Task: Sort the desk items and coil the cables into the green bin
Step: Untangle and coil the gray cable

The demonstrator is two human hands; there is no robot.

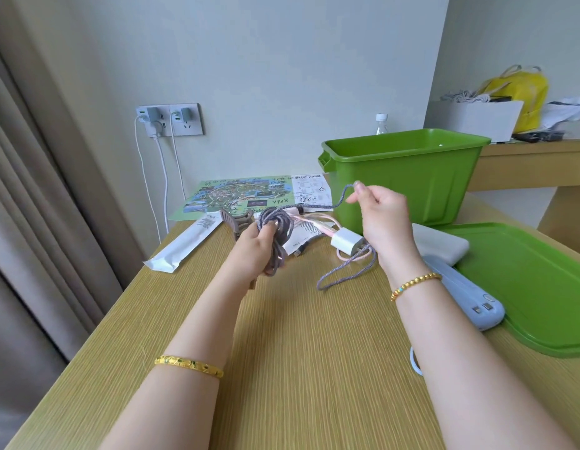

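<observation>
Coiling in loops above the worktop (pixel 282 336), a grey braided cable (pixel 275 227) is gripped by the left hand (pixel 261 241), fingers curled round the bundle. Its free length is pinched between thumb and fingertips of the raised right hand (pixel 379 211), and a slack loop hangs down to the wood. A white charger (pixel 347 241) with a pink cable (pixel 317 224) lies between the hands. The green bin (pixel 408 177) is set behind them, its lid (pixel 535 287) laid flat at the right.

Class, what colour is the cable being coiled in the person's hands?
The cable is grey-purple and braided, seen in the head view.
</observation>
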